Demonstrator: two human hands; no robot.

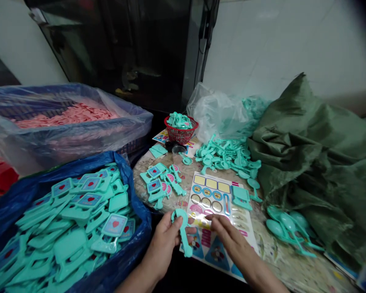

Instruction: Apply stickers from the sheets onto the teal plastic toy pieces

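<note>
Taking the held piece as the clock's centre, we sat at a rounded, smeared table [280, 254], with a pale wall [271, 49] at 1 o'clock and a dark panel [158, 49] near 12. At 9 o'clock stood a blue-lined bin [143, 211], at 10 a plastic-draped crate [131, 122] of pink parts [82, 114].

Our left hand [163, 242] pinched the turquoise piece [184, 236], thumb on its head, over the sticker sheet's [218, 185] near-left edge. The piece had a round, rimmed head and a slim, blunt-ended handle. Our right hand [234, 243] reached in at 3 o'clock, fingers extended over the sheet; we could not tell whether it gripped anything.

The sheet was glossy, printed with circles, rectangles and triangles. A red mesh basket [181, 135] sat at 12, smooth moulded pieces [228, 154] heaped at 1, and creased green cloth [317, 150] at 2.
</note>
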